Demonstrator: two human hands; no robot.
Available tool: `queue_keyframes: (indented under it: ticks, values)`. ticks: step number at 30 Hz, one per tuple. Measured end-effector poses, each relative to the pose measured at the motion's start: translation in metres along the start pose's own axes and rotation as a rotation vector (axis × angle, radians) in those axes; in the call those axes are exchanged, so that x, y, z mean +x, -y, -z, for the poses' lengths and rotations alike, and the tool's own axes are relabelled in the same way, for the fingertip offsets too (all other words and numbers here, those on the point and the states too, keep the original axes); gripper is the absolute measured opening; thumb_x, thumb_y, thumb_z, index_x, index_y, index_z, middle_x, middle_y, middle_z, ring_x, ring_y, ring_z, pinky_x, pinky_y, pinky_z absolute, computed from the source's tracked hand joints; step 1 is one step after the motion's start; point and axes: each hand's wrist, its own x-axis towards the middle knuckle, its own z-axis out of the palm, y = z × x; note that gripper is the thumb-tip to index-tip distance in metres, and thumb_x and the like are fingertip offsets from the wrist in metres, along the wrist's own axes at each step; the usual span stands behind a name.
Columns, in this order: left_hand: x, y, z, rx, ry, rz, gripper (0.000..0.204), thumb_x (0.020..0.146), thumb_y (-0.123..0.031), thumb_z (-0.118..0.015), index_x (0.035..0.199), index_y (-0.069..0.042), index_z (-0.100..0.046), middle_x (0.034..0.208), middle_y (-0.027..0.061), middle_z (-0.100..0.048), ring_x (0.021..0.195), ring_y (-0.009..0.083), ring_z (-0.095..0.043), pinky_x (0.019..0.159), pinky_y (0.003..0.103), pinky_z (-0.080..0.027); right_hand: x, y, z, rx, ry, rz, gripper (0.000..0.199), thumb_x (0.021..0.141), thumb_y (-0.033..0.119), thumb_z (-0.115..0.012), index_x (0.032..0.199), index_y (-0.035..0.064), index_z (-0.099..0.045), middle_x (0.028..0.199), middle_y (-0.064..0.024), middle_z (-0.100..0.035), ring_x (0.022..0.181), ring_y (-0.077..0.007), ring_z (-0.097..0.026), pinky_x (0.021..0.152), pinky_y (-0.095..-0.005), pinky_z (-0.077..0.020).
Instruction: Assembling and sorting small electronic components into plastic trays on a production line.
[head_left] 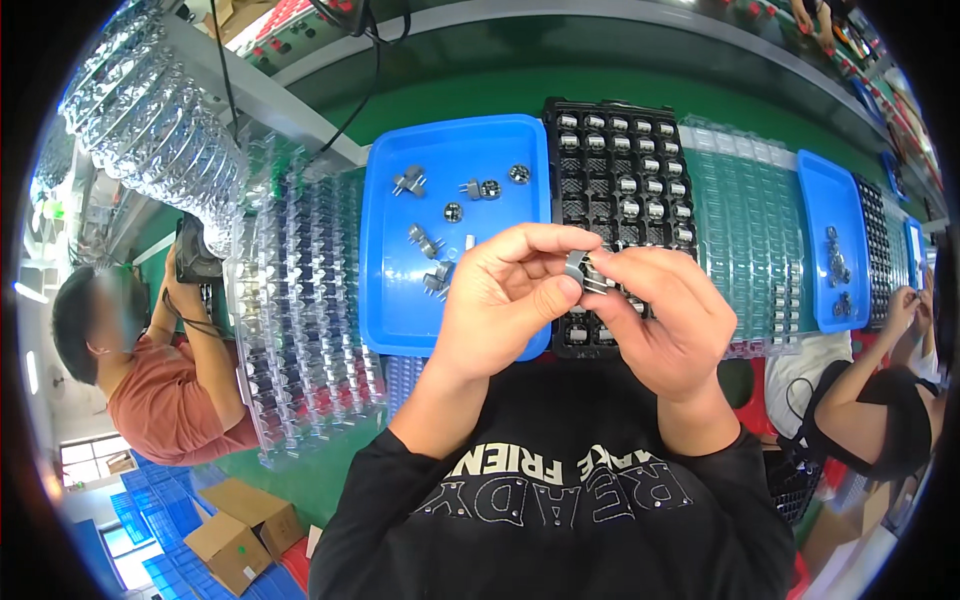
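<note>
Close above the edge between a blue tray and a black compartment tray, my two hands meet around a small grey plug part with metal pins. My left hand pinches its grey body between thumb and fingers. The thumb and forefinger of my right hand close on its pin side, partly hiding it. Several grey pronged parts and small round circuit boards lie loose in the blue tray. White-and-metal cylindrical pieces sit in many of the black tray's pockets.
Left of the blue tray, a clear plastic tray holds rows of parts; another clear tray lies on the right. A silver flexible duct hangs upper left. Co-workers sit at both sides, near a second blue tray on the right.
</note>
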Motion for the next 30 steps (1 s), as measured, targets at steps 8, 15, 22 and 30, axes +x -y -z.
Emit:
queue_keyframes:
  ticks: [8, 15, 22, 30]
  values:
    - [-0.007, 0.014, 0.013, 0.013, 0.019, 0.031, 0.037, 0.092, -0.006, -0.074, 0.124, 0.007, -0.062, 0.116, 0.0137, -0.069, 0.105, 0.0184, -0.068, 0.091, 0.031, -0.056, -0.017, -0.002, -0.006, -0.086, 0.057, -0.008, 0.031, 0.075, 0.004, -0.087, 0.103, 0.0013, -0.074, 0.09, -0.0122, -0.073, 0.079, -0.0231, -0.071, 0.066, -0.0314, -0.0582]
    - [-0.032, 0.044, 0.019, 0.115, -0.054, -0.062, 0.037, 0.089, 0.003, -0.074, 0.124, 0.004, -0.063, 0.123, 0.0136, -0.064, 0.108, 0.0181, -0.066, 0.094, 0.032, -0.055, -0.044, -0.022, -0.01, 0.299, 0.129, -0.365, 0.019, 0.078, 0.005, -0.085, 0.091, 0.0016, -0.071, 0.092, -0.01, -0.073, 0.085, -0.0203, -0.072, 0.075, -0.0293, -0.0575]
    - [-0.025, 0.037, 0.035, 1.452, -0.173, -0.012, 0.053, 0.071, 0.001, -0.081, 0.122, -0.01, -0.069, 0.114, 0.0123, -0.066, 0.103, 0.0311, -0.064, 0.089, 0.037, -0.052, -0.036, -0.093, 0.036, -0.448, 0.196, -0.377, 0.013, 0.08, -0.001, -0.074, 0.089, 0.0032, -0.066, 0.091, -0.0125, -0.067, 0.086, -0.0317, -0.066, 0.075, -0.0387, -0.0528]
    - [-0.021, 0.045, 0.036, 1.508, -0.104, 0.163, 0.033, 0.078, -0.002, -0.077, 0.11, -0.004, -0.07, 0.103, 0.0131, -0.067, 0.088, 0.0314, -0.067, 0.083, 0.041, -0.052, -0.036, -0.124, 0.033, -0.561, 0.417, -0.252, 0.007, 0.083, 0.006, -0.066, 0.089, 0.0094, -0.064, 0.092, -0.0078, -0.061, 0.092, -0.0318, -0.061, 0.083, -0.0437, -0.0512]
